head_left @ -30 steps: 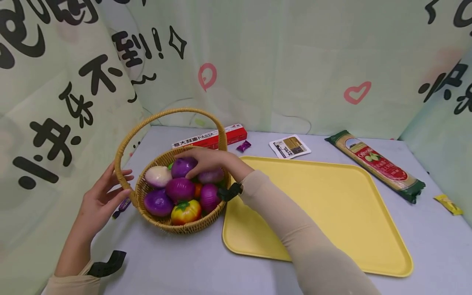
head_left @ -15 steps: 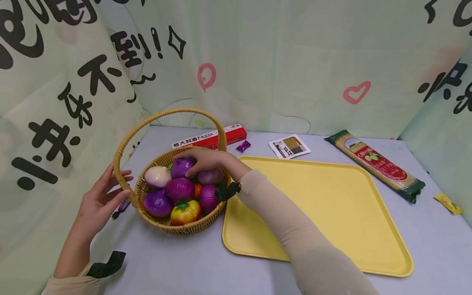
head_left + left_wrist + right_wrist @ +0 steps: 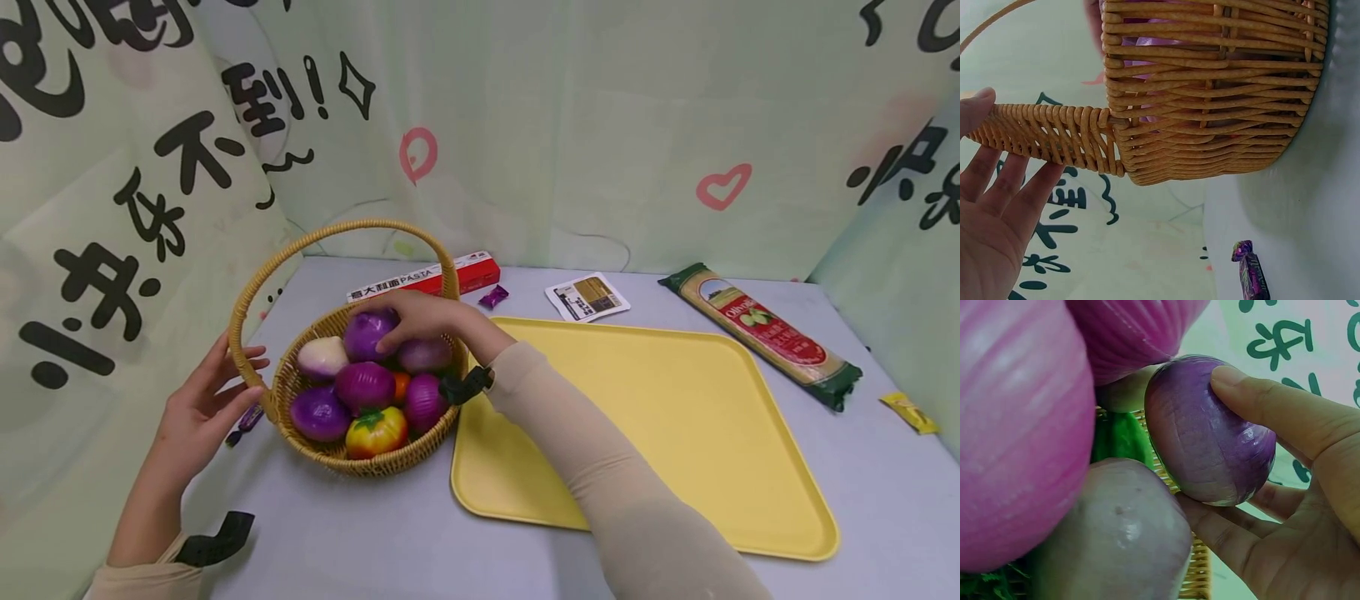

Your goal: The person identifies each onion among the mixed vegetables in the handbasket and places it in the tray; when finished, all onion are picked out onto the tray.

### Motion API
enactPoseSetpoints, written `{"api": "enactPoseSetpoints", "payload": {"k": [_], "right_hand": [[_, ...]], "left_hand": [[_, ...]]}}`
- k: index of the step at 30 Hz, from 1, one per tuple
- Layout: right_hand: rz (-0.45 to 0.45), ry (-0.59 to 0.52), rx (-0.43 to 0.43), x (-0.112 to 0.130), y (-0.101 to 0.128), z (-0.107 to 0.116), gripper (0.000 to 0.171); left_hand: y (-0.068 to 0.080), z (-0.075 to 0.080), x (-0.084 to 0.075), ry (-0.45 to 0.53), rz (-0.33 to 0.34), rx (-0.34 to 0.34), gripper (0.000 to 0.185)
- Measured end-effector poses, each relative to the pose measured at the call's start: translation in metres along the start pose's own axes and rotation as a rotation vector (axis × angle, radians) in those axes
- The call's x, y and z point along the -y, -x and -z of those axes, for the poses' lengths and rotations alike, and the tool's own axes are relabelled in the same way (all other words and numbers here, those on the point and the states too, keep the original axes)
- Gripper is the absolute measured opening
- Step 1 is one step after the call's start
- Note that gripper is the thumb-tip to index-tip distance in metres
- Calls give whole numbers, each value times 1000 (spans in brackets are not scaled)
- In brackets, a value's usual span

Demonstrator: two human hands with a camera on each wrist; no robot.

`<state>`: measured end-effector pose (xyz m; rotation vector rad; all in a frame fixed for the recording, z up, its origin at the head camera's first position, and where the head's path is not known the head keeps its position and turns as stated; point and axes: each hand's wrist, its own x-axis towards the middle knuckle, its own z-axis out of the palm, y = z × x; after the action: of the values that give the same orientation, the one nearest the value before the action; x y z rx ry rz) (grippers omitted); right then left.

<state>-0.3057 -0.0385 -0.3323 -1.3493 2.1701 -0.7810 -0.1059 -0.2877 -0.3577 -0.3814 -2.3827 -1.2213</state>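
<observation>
In the head view a wicker basket (image 3: 375, 467) with a tall handle (image 3: 242, 312) stands on the left, full of vegetables. My left hand (image 3: 191, 421) grips the handle's near-left base, thumb on one side and fingers on the other, as the left wrist view shows. Inside the basket, at its back, my right hand (image 3: 420, 318) holds a purple onion (image 3: 1204, 434) between thumb and fingers. Around it lie a white-and-purple vegetable (image 3: 322, 358), several more purple ones, including a ribbed onion (image 3: 365, 386), and a yellow-red one with a green top (image 3: 377, 432). The right wrist view shows something green (image 3: 1121, 437) underneath.
Right of the basket lies a yellow tray (image 3: 645, 433), partly under my right forearm. Behind are a red pasta box (image 3: 476, 272), a purple candy (image 3: 493, 297) and a white packet (image 3: 587, 297). A pasta bag (image 3: 761, 333) and yellow sachet (image 3: 909, 412) lie right; a wrapped candy (image 3: 1252, 275) lies left.
The purple onion in my right hand has risen slightly, and the white-and-purple vegetable beside it has shifted a little. My left hand keeps its grip on the basket handle.
</observation>
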Motion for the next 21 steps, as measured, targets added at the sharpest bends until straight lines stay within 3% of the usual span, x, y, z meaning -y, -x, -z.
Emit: {"api": "enactPoseSetpoints", "payload": {"k": [21], "right_hand": [[-51, -78, -49, 9, 16, 8, 61]], "left_hand": [[1, 1, 0, 6, 33, 2, 85]]}}
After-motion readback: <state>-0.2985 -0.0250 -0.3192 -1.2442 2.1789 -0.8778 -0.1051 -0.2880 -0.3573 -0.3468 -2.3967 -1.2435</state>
